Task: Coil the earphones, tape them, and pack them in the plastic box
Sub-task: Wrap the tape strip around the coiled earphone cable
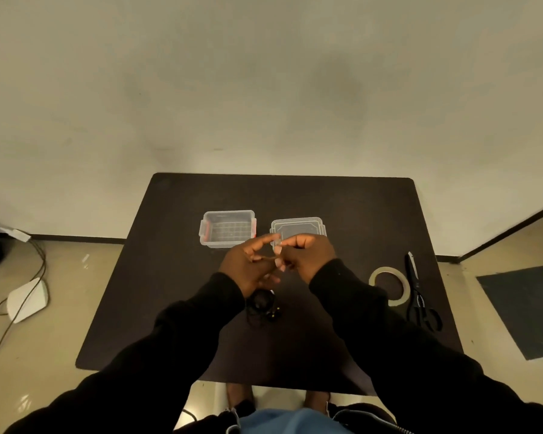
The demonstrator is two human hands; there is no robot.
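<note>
Dim, warm light; soft focus, wide-angle bending at edges.

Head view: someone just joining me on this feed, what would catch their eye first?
The two hands meeting over the middle of the dark table, left hand and right hand, pinching what looks like a small clear strip of tape. Beyond them stand the open plastic box and its lid side by side. The coiled earphones lie below the hands; tape roll and scissors sit right.

The counter (176,292) is dark and matt, the plastic box (227,228) and lid (298,227) clear smooth plastic, the floor (60,333) glossy, the sleeves (182,339) black cloth.
</note>
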